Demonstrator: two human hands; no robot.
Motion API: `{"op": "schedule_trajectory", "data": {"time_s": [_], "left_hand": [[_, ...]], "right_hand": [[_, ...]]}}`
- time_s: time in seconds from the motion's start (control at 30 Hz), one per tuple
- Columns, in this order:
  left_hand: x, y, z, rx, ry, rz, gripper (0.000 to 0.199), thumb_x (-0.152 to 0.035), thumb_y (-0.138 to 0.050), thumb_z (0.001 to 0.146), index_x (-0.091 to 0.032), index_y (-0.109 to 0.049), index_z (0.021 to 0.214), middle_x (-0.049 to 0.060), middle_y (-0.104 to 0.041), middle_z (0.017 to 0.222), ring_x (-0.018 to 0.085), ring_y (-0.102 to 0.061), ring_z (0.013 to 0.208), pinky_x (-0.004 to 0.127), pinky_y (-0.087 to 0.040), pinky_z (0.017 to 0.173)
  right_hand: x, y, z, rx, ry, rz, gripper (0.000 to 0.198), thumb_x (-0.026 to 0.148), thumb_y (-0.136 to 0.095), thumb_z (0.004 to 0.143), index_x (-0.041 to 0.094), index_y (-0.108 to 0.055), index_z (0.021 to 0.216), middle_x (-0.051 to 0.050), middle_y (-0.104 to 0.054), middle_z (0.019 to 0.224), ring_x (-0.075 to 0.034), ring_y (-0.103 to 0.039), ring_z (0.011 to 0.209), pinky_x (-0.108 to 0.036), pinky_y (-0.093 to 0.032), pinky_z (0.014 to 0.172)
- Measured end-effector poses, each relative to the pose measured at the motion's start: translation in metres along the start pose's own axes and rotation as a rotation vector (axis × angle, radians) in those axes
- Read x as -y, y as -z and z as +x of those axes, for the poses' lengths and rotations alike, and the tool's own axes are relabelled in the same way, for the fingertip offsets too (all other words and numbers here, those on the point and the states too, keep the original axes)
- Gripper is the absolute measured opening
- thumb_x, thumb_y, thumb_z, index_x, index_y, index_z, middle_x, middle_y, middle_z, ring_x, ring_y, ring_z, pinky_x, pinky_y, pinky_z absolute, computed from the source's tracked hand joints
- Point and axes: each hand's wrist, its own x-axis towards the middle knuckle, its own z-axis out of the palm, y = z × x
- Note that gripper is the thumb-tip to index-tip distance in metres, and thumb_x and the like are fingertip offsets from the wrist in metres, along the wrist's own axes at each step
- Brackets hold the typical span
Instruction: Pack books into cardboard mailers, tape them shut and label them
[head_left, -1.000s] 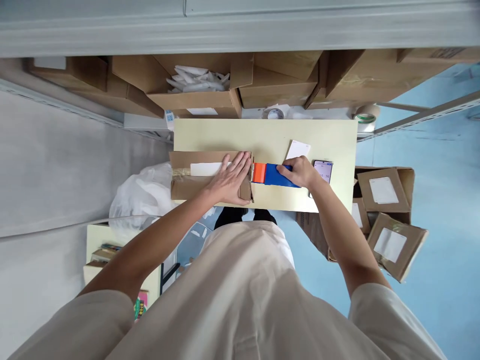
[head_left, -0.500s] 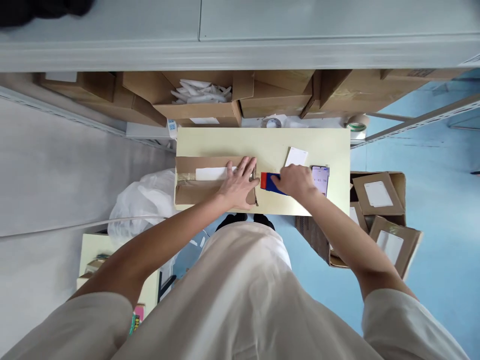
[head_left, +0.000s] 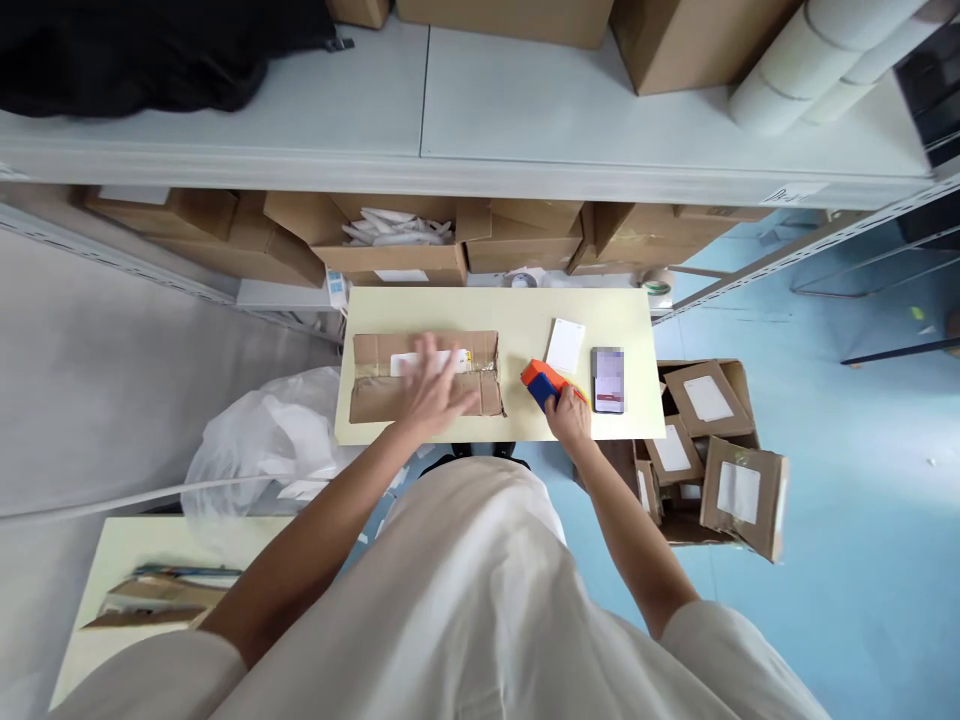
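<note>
A long brown cardboard box (head_left: 375, 398) lies on the left half of the pale table, with a white label (head_left: 405, 364) and clear tape along its top. My left hand (head_left: 433, 396) is over the box's right part, fingers spread and blurred by motion. I cannot tell whether it touches the cardboard. To the right of the box, my right hand (head_left: 572, 418) grips an orange and blue tape dispenser (head_left: 541, 384) near the table's front edge. A white card (head_left: 565, 345) lies just behind the dispenser. A phone (head_left: 608, 380) with a lit screen lies to its right.
Open cartons (head_left: 397, 258) line the shelf behind the table (head_left: 517, 310), under a grey upper shelf (head_left: 510, 110). A tape roll (head_left: 657, 281) sits at the back right. On the floor at right stands a carton of labelled boxes (head_left: 742, 385). Clear plastic wrap (head_left: 262, 430) hangs at left.
My left hand has slid leftward from the box's right end. My right hand has drawn the dispenser closer to me and turned it. The view has tilted up, showing more of the upper shelf.
</note>
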Motion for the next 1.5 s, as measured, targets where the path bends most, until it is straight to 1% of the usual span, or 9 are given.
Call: {"op": "schedule_trajectory", "data": {"time_s": [0.1,0.2,0.37,0.53,0.7,0.9,1.03,1.23,1.5], "left_hand": [[0.049,0.008,-0.026,-0.262,0.367,-0.097,0.093,-0.065,-0.040,0.086,-0.013,-0.005,0.154,0.023,0.007,0.159,0.041,0.011,0.145,0.071,-0.004,0.108],[0.093,0.008,-0.045,-0.343,0.552,-0.361,0.096,-0.071,-0.031,0.084,-0.007,-0.010,0.152,0.023,-0.010,0.158,0.035,-0.005,0.147,0.056,-0.016,0.116],[0.124,-0.008,-0.056,-0.215,0.430,-0.964,0.104,-0.090,-0.020,0.069,-0.017,-0.042,0.139,0.015,-0.062,0.127,0.033,-0.051,0.125,0.045,-0.046,0.100],[0.126,-0.014,-0.060,-0.182,0.304,-1.078,0.109,-0.093,-0.045,0.052,-0.018,-0.050,0.131,0.016,-0.064,0.120,0.034,-0.057,0.118,0.043,-0.050,0.094],[0.131,-0.012,-0.066,-0.132,0.344,-0.917,0.104,-0.071,-0.074,0.043,-0.018,-0.051,0.129,0.016,-0.064,0.119,0.036,-0.057,0.117,0.045,-0.049,0.096],[0.138,0.005,-0.053,-0.089,0.298,-0.924,0.091,-0.057,-0.079,0.049,-0.016,-0.053,0.126,0.016,-0.063,0.123,0.034,-0.060,0.113,0.043,-0.052,0.093],[0.137,0.015,-0.024,-0.111,0.346,-0.848,0.072,-0.068,-0.059,0.071,-0.014,-0.059,0.119,0.016,-0.064,0.123,0.032,-0.060,0.114,0.039,-0.050,0.092],[0.139,0.008,0.024,-0.049,0.510,-0.700,0.067,-0.069,-0.042,0.082,-0.014,-0.064,0.113,0.017,-0.066,0.120,0.032,-0.062,0.111,0.037,-0.049,0.087],[0.140,0.009,0.055,0.002,0.536,-0.509,0.064,-0.063,-0.040,0.086,-0.011,-0.061,0.117,0.020,-0.064,0.120,0.036,-0.057,0.116,0.041,-0.045,0.092]], "right_hand": [[-0.003,-0.031,-0.004,-0.005,-0.025,0.051,0.037,0.023,-0.033,0.092,0.005,-0.050,0.119,-0.021,-0.067,0.102,-0.030,-0.064,0.096,-0.039,-0.045,0.083],[-0.003,-0.046,-0.008,0.013,0.000,0.103,0.042,0.021,-0.033,0.091,0.006,-0.046,0.127,-0.023,-0.063,0.114,-0.032,-0.060,0.106,-0.043,-0.044,0.090],[-0.003,-0.031,-0.015,-0.136,0.173,0.182,0.082,0.023,-0.057,0.081,0.010,-0.015,0.150,-0.025,-0.030,0.151,-0.037,-0.029,0.140,-0.052,-0.026,0.111],[0.022,-0.011,-0.004,0.154,0.492,0.357,0.121,0.039,-0.075,0.069,0.021,0.010,0.152,-0.017,-0.003,0.161,-0.029,-0.012,0.148,-0.045,-0.025,0.115],[0.056,-0.021,0.004,0.215,0.571,0.529,0.114,0.042,-0.078,0.066,0.019,-0.009,0.153,-0.018,-0.023,0.157,-0.027,-0.025,0.144,-0.040,-0.026,0.116],[0.065,0.001,0.007,0.236,0.408,0.846,0.080,0.048,-0.072,0.070,0.024,-0.042,0.140,-0.011,-0.059,0.132,-0.026,-0.058,0.117,-0.038,-0.051,0.094],[0.080,0.024,0.025,0.237,0.150,0.981,0.059,0.061,-0.052,0.083,0.020,-0.056,0.125,-0.011,-0.065,0.123,-0.023,-0.063,0.108,-0.035,-0.053,0.090],[0.105,0.019,0.055,0.285,-0.139,0.941,0.074,0.071,-0.044,0.082,0.010,-0.059,0.120,-0.017,-0.066,0.119,-0.023,-0.065,0.101,-0.034,-0.053,0.089],[0.104,0.007,0.086,0.255,-0.201,0.883,0.081,0.078,-0.041,0.078,0.008,-0.060,0.116,-0.018,-0.067,0.117,-0.024,-0.065,0.098,-0.035,-0.054,0.085]]}}
